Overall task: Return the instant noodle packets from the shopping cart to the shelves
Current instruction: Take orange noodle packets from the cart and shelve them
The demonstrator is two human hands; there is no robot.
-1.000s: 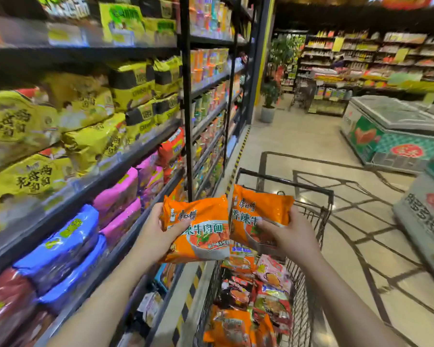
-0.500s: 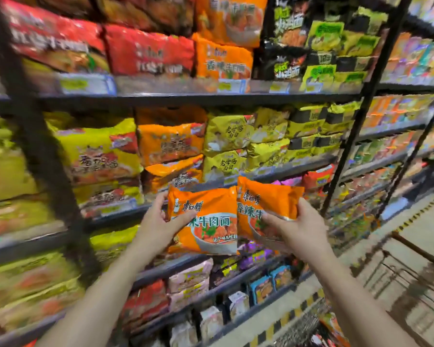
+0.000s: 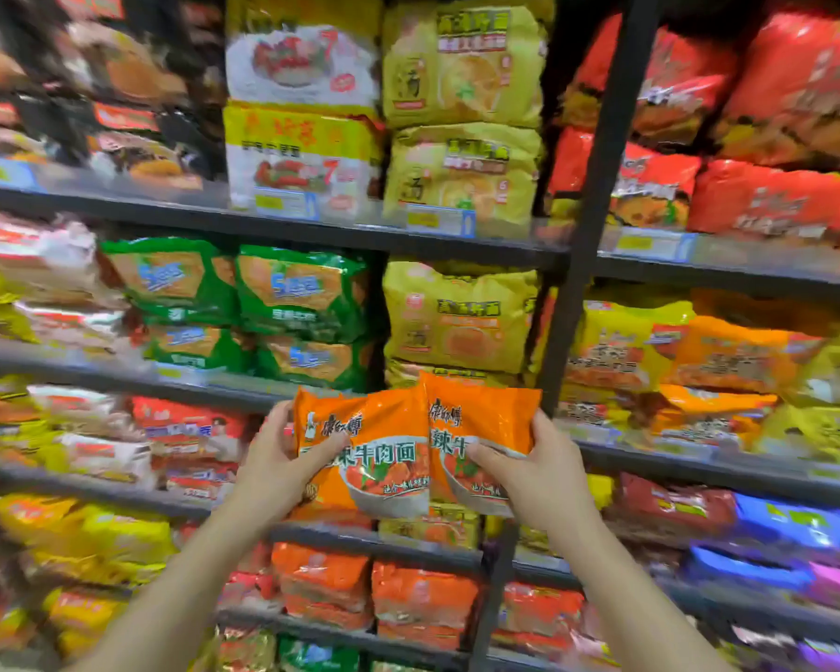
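Both packets now face new shelving, cart gone from view | left hand (image 3: 275, 470) grips orange noodle packet (image 3: 374, 458), right hand (image 3: 541, 477) grips second packet (image 3: 476, 429) | neither shelved; matching orange stock (image 3: 374, 594) lower.

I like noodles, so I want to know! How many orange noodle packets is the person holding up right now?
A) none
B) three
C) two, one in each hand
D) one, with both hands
C: the left hand grips one orange packet and the right hand grips a second orange packet, side by side before the shelves.
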